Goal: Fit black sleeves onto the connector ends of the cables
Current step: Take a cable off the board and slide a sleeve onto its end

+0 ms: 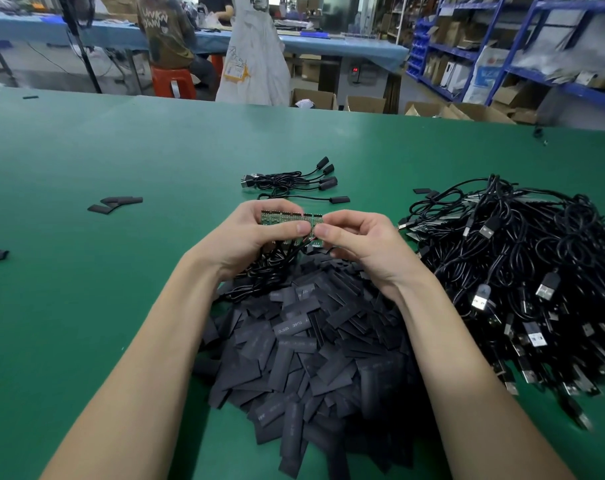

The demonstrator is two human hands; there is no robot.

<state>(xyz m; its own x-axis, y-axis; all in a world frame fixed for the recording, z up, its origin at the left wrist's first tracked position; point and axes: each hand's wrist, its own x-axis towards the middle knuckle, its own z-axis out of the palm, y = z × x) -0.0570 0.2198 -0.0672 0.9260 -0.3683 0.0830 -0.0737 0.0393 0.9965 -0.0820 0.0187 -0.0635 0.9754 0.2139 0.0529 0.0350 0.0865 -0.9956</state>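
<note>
Head: connector boards (287,218) pinched between both hands' fingers (303,229) (fanned).

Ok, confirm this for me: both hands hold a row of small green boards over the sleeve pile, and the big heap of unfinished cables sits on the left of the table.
Wrong side. The head view shows the cable heap on the right of the table. The rest holds: left hand and right hand hold the green boards over the sleeve pile.

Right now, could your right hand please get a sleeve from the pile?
Probably not yet: the right hand pinches the row of small boards with the left hand; the pile lies uncovered just beneath.
</note>
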